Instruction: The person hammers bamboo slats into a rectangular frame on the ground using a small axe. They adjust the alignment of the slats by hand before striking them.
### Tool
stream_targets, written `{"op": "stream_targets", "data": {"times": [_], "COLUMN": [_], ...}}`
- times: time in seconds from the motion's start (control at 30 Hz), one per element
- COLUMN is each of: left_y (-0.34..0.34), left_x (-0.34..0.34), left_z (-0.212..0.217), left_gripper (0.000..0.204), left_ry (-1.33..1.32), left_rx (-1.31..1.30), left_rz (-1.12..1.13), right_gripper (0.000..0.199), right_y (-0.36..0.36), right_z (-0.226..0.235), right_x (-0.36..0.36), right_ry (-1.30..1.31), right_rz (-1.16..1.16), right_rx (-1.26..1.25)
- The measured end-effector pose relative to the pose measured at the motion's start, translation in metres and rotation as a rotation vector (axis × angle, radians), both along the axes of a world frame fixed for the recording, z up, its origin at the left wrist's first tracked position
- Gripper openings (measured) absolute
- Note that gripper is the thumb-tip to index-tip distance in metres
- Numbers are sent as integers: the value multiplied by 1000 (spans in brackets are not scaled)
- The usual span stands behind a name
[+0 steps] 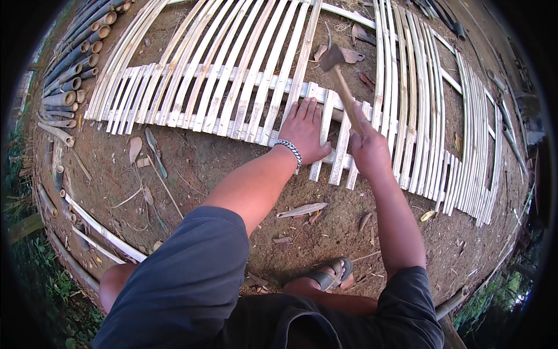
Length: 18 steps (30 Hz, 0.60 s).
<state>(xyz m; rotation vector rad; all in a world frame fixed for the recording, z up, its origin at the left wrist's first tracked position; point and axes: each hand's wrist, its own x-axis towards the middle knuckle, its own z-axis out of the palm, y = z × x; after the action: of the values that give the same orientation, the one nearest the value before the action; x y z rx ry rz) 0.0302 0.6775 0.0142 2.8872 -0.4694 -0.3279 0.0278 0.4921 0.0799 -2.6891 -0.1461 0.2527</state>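
Note:
My right hand point(370, 152) is closed round the wooden handle of a hammer point(345, 87), its dark metal head raised at the far end, above the slatted panel. To its left my left hand point(307, 125) lies flat on the panel, fingers stretched out and thumb apart, and it grips nothing. Under and beside it run pale split bamboo slats point(264, 99), set side by side across crosswise strips. Several short slats point(338, 166) lie between my two hands, their near ends sticking out past the lower strip. Part of the slats is hidden beneath my left palm.
Cut bamboo poles point(72, 84) are stacked at the far left. More slats point(407, 116) continue to the right. Dry leaves point(302, 210) are scattered on the bare soil point(203, 157). A pale strip point(104, 230) lies at the lower left. My sandalled foot point(328, 274) is below the panel.

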Motion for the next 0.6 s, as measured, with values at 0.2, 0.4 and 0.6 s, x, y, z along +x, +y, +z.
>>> {"op": "stream_targets", "data": {"times": [0.2,0.4,0.6], "left_y": [18,14,22], "left_x": [1,7,-3], "left_z": [-1,7,-5], "left_gripper": [98,99,98], "left_ry": [9,36,2], "left_rx": [-4,27,15], "left_rz": [-52,-64,-51], "right_gripper": [70,67,70], "right_y": [15,-17,7], "right_z": [23,8,19], "right_x": [3,18,1], "right_ry": [-297,198,-370], "right_rz": [114,173,135], "right_rx": [204,-354,161]}}
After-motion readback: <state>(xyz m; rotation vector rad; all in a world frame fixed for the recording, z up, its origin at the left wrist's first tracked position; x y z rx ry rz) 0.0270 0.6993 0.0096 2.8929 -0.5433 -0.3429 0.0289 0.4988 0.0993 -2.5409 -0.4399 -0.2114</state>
